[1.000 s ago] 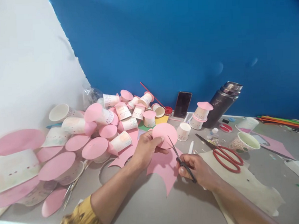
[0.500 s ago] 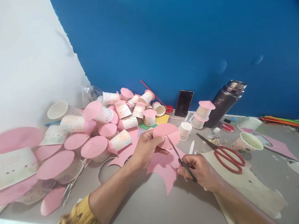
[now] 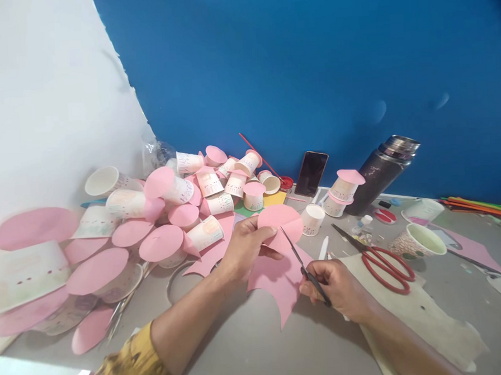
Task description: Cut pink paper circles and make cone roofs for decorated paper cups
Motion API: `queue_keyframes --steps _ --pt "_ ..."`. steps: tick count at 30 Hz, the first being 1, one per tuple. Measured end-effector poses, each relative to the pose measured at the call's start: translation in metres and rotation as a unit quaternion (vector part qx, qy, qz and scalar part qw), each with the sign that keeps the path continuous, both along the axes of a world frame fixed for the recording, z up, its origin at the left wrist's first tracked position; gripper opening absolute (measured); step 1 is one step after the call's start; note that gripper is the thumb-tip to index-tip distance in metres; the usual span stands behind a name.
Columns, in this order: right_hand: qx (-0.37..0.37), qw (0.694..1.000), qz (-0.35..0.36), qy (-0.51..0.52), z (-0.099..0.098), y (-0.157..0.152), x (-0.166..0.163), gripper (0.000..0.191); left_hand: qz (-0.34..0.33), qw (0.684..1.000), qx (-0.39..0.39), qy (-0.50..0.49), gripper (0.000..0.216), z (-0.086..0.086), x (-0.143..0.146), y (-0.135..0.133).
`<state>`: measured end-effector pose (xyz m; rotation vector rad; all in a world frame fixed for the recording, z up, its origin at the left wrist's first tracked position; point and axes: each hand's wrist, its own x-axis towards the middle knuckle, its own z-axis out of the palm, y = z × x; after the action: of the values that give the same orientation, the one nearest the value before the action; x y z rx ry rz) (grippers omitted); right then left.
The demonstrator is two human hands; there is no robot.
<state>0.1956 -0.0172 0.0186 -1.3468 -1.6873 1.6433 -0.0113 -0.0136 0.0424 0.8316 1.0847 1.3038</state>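
Between the thumb and fingers of my left hand [image 3: 250,246] is a round pink paper disc [image 3: 283,220], held above the table. My right hand [image 3: 333,288] grips a small pair of dark-handled scissors [image 3: 305,269], whose blades point up and left at the disc's lower part. A slit line runs from near the disc's middle; the blades look nearly closed. Beneath both hands lies a cut-out pink paper sheet [image 3: 276,287] with curved, pointed edges. A white paper cup [image 3: 312,220] stands just behind the disc.
Many decorated cups with pink paper tops [image 3: 161,242] are heaped at the left. Large red-handled scissors [image 3: 389,267] lie on a beige cloth [image 3: 425,324] at right. A leaning phone [image 3: 311,173], a dark flask [image 3: 382,172] and a green-lined cup [image 3: 421,240] stand behind.
The whole view has shifted slightly, moving things a little to the right. Both hands keep their grip, and the disc and scissors stay almost the same relative to each other.
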Motion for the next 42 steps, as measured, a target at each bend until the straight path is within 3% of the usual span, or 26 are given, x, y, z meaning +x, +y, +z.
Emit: queue_keyframes --steps 16,42 --pt "0.002 1.000 0.018 -0.019 -0.0021 -0.0002 0.0012 0.049 -0.008 1.000 0.001 0.000 0.015 0.0017 -0.0008 -0.0008" --pt "0.025 0.999 0.026 -0.025 -0.0047 -0.0007 0.0023 0.054 -0.045 0.997 -0.023 -0.063 0.025 -0.0063 -0.0045 0.0011"
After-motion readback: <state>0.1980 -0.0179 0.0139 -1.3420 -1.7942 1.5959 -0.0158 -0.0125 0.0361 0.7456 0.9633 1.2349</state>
